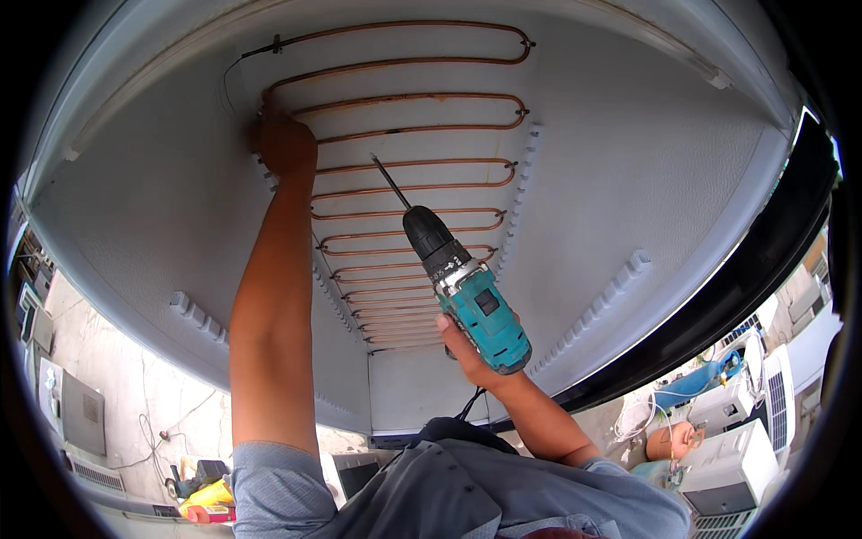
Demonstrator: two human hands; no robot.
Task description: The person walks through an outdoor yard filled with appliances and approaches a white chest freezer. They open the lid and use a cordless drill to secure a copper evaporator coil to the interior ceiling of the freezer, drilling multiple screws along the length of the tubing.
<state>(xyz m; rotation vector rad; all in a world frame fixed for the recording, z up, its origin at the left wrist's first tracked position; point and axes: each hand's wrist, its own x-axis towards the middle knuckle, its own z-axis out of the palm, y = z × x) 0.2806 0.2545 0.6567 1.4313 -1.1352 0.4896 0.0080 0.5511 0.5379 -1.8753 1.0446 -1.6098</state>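
Observation:
My right hand (467, 349) grips a teal and black cordless drill (485, 314) by its handle. A long thin bit in its chuck points up and to the left, with its tip in front of the copper tubing. Raised high on the left, my left hand (287, 145) is closed at the left bends of the copper tube (404, 130). Its fingers are partly blurred and dark, so what they hold is hidden. The tube runs in several flat loops along the white back wall of a cabinet, held by small dark clips at the right bends.
Notched white strips (521, 193) run beside the tubing, and ribbed shelf supports (597, 310) stand out from the side walls. A thin dark wire (226, 85) hangs at the upper left. Outside are an orange gas cylinder (672, 442), a blue cylinder (687, 386) and white appliance units (732, 472).

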